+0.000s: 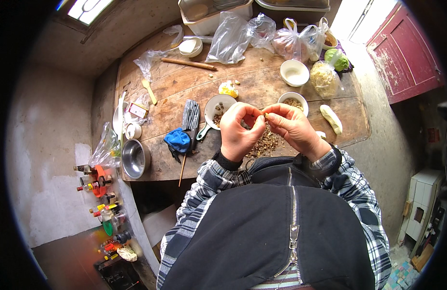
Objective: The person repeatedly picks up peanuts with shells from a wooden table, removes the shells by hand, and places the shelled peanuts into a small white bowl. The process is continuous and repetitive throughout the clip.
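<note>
My left hand [241, 131] and my right hand [293, 124] meet fingertip to fingertip above the table's near side. Between their thumbs and forefingers they pinch a small yellow-brown piece [266, 115], too small to identify surely. Under the hands lies a heap of brown shell-like fragments [264, 144], partly hidden by them. A handled white bowl [213, 108] containing dark brown bits stands just beyond my left hand, which covers part of it. Past my right hand is a white bowl [305, 106] with small tan pieces inside, its near side hidden.
A cleaver [190, 115] and blue cloth [178, 140] lie left of the hands, near a steel bowl [135, 159]. A pale peeled vegetable [331, 119] lies right. Beyond are an upright white bowl [294, 73], a rolling pin [189, 64] and plastic bags [229, 38].
</note>
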A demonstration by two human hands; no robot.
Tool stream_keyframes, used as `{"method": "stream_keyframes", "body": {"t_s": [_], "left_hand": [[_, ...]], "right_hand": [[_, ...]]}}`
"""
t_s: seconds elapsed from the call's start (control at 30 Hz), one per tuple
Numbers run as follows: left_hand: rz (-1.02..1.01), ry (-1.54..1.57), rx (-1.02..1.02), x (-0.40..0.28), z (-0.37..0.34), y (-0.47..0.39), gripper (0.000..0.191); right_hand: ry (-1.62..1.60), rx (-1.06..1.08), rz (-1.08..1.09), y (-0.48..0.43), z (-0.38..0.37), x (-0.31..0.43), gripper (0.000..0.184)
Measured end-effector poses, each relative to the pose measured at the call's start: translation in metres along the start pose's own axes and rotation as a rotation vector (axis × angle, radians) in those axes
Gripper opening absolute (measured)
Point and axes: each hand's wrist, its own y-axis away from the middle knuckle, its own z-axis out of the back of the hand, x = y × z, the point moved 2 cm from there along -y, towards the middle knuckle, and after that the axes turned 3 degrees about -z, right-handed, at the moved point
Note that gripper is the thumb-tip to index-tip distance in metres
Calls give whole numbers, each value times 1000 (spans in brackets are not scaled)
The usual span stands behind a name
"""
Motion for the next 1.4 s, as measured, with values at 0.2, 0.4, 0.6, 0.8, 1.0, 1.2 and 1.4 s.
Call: {"method": "stream_keyframes", "body": {"t_s": [0.2, 0.4, 0.6, 0.8, 1.0, 1.2, 1.4], "left_hand": [[76, 82, 33, 8, -2, 2, 5], [12, 13, 44, 10, 1, -3, 9], [-25, 5, 61, 5, 0, -4, 11], [103, 121, 67, 11, -1, -3, 10], [177, 125, 100, 16, 1, -1, 9], [239, 152, 70, 15, 2, -1, 9], [137, 116, 84, 8, 1, -1, 7]], "right_hand": [[32, 15, 1, 0, 3, 2, 20], [174, 14, 84, -2, 9, 7, 22], [383, -56, 237, -2, 6, 11, 19], [452, -67, 293, -5, 6, 13, 19], [489, -46, 287, -5, 5, 12, 16], [393, -32, 174, -3, 2, 13, 21], [371, -13, 138, -3, 1, 12, 22]]}}
